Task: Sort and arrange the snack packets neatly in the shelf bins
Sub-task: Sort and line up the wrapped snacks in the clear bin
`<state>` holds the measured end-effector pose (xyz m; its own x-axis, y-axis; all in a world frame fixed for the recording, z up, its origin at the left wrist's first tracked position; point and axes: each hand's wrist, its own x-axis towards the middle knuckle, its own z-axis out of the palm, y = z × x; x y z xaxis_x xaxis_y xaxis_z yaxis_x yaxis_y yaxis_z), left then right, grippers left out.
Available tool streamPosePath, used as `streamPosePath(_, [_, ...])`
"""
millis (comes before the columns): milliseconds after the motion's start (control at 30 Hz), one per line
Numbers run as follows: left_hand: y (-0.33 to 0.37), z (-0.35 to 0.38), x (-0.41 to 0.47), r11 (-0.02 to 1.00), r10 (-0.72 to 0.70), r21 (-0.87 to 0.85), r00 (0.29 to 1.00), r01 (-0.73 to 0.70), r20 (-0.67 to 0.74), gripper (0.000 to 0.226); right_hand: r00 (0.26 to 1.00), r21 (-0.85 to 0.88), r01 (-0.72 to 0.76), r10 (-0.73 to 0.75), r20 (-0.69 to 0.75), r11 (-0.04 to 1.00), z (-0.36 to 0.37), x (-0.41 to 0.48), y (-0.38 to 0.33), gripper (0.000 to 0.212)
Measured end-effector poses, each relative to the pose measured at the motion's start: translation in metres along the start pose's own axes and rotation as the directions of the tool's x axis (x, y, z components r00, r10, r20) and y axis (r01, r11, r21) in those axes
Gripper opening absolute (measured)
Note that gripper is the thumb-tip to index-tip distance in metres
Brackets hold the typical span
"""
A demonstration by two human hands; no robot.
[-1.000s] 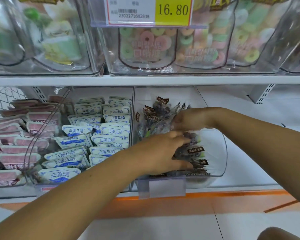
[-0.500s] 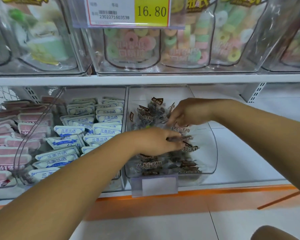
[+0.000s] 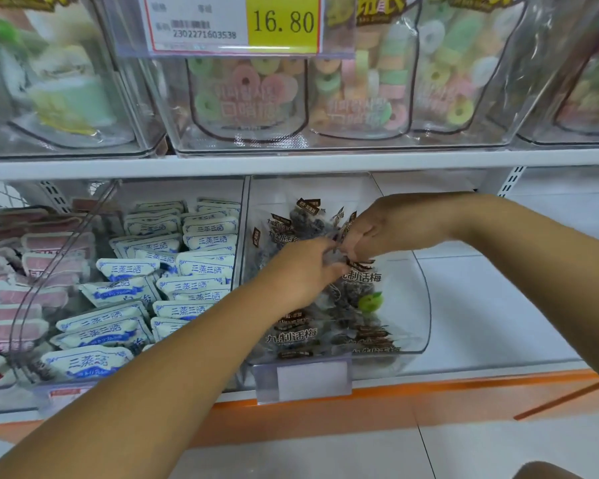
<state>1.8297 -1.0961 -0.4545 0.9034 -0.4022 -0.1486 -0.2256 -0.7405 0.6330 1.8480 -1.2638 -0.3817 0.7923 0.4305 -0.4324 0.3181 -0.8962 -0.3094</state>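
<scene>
Right at the middle of the clear bin [image 3: 424, 305], the fingertips of both hands meet over one plum packet [image 3: 333, 260]. The left fingers [image 3: 327, 248] are curled and pinch its crinkled clear wrapper from the near side; the right fingers [image 3: 352, 249] are bent down and nip the same wrapper from the far side, thumb tucked in. The left hand [image 3: 301, 276] reaches in from the bin's front left, the right hand [image 3: 382, 226] from over its right wall. Below them the pile of plum packets [image 3: 291, 337] fills the bin from its back wall down to the front lip, where a blank label holder [image 3: 310, 378] hangs. The bin stands on the lower shelf [image 3: 498, 305], near its front edge. Just beside it to the left, a bin holds white-and-blue packets [image 3: 194, 285]; further left lie pink packets [image 3: 32, 299]. On the upper shelf stand ring candy bags [image 3: 246, 95] behind a price tag [image 3: 236, 24] reading 16.80.
</scene>
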Motion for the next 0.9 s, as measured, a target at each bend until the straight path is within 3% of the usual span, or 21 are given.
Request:
streamPosePath(33, [-0.002, -0.002, 0.000, 0.999, -0.025, -0.033, 0.999, 0.026, 0.027, 0.060, 1.000, 0.010, -0.008, 0.007, 0.023, 1.000, 0.001, -0.004, 0.000, 0.038])
streamPosePath(133, [-0.003, -0.008, -0.001, 0.997, -0.068, -0.015, 0.992, 0.070, 0.103, 0.070, 0.998, -0.318, -0.059, 0.049, -0.038, 0.946, 0.027, -0.001, -0.005, 0.066])
streamPosePath(233, [0.002, -0.011, -0.019, 0.990, -0.029, 0.138, 0.999, 0.033, -0.028, 0.060, 0.983, -0.533, -0.088, -0.015, -0.185, 0.842, 0.046, 0.010, -0.004, 0.054])
streamPosePath(300, [0.005, -0.009, -0.032, 0.961, 0.109, 0.261, 0.991, -0.086, -0.075, 0.046, 0.969, -0.530, -0.096, -0.042, -0.243, 0.842, 0.048, 0.011, -0.001, 0.046])
streamPosePath(367, [0.008, -0.007, -0.035, 0.954, 0.169, 0.243, 0.984, -0.178, 0.058, 0.034, 0.959, -0.542, -0.085, -0.079, -0.272, 0.836, 0.049, 0.013, 0.002, 0.044])
streamPosePath(533, [0.007, -0.002, -0.010, 0.957, 0.095, 0.244, 0.962, -0.159, 0.255, 0.046, 0.968, -0.483, -0.089, -0.040, -0.249, 0.871, 0.047, 0.010, 0.007, 0.053])
streamPosePath(700, [0.013, 0.003, -0.003, 0.905, 0.145, 0.350, 0.950, -0.241, 0.278, 0.022, 0.973, -0.459, -0.076, -0.035, -0.227, 0.885, 0.046, 0.008, 0.008, 0.057])
streamPosePath(833, [0.007, -0.005, -0.008, 0.945, 0.098, 0.243, 0.901, -0.217, 0.423, 0.054, 0.988, -0.441, -0.056, -0.014, -0.153, 0.896, 0.041, 0.007, 0.008, 0.065])
streamPosePath(900, [0.007, -0.009, -0.009, 0.947, 0.087, 0.236, 0.884, -0.216, 0.459, 0.058, 0.991, -0.449, -0.062, 0.000, -0.136, 0.891, 0.040, 0.008, 0.007, 0.065])
